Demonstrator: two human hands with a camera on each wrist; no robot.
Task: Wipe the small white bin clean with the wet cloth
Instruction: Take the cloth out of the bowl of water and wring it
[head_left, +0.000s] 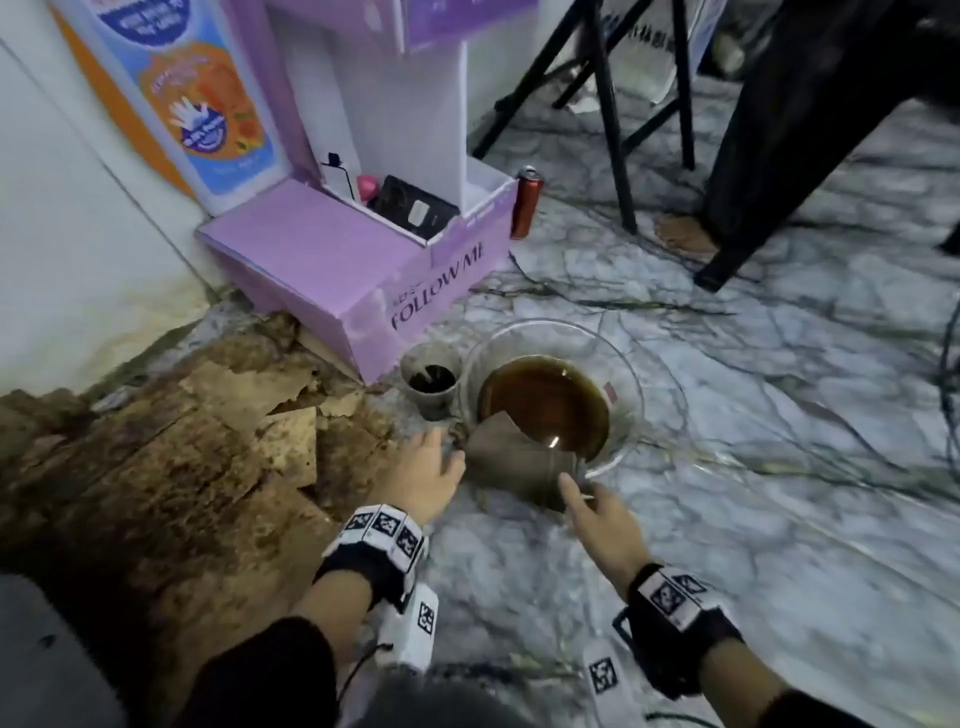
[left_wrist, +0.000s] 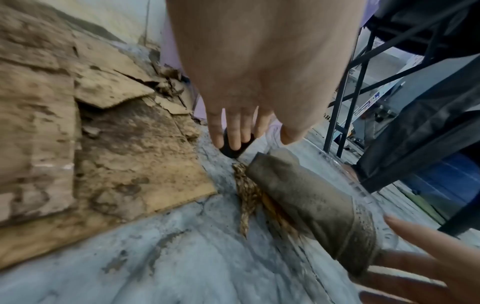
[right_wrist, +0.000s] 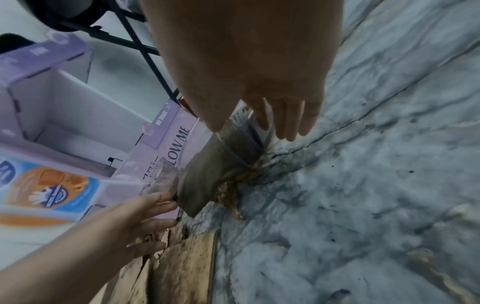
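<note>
A mud-coated bin (head_left: 519, 470) lies on its side on the marble floor (head_left: 753, 519), its mouth tipped over the rim of a glass bowl (head_left: 631, 395) of brown liquid. The left hand (head_left: 423, 480) and right hand (head_left: 605, 525), fingers spread, flank the bin, each a short way off it. Hemming the bin in beyond: a dirty cup (head_left: 431, 382) just beside the bowl, and a purple box (head_left: 332, 270) behind it. Sodden cardboard (head_left: 171, 457) covers the floor to the left. A brown spill (left_wrist: 246, 191) runs beneath the bin. Bare floor lies open to the right and toward the viewer; black stand legs (head_left: 613, 114) and a red can (head_left: 525, 203) stand well apart, farther back.
</note>
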